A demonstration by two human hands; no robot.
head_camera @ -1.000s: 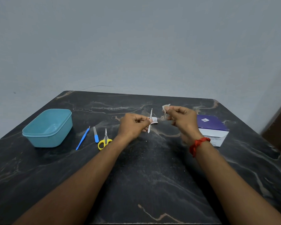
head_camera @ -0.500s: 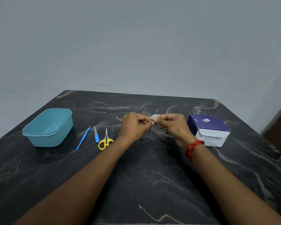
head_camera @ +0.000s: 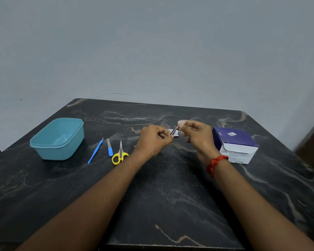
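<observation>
My left hand [head_camera: 155,139] pinches a thin metal tool, likely tweezers [head_camera: 174,130], whose tip points up to the right. My right hand [head_camera: 196,135] pinches a small white swab [head_camera: 181,122] at its fingertips, right beside the tool's tip. Behind the tool a small white torn sachet [head_camera: 174,133] shows; I cannot tell whether it lies on the table or is held. Both hands hover over the middle of a dark marble table [head_camera: 167,196].
A teal plastic tub [head_camera: 59,138] stands at the left. Between it and my left hand lie a blue-handled pick [head_camera: 95,151], a small blue file [head_camera: 109,150] and yellow-handled scissors [head_camera: 119,153]. An open purple and white alcohol swab box [head_camera: 235,144] sits at the right.
My hands met at the tool half a second ago; since then my right hand has drawn away to the right and up with the swab. My left hand stayed put.
</observation>
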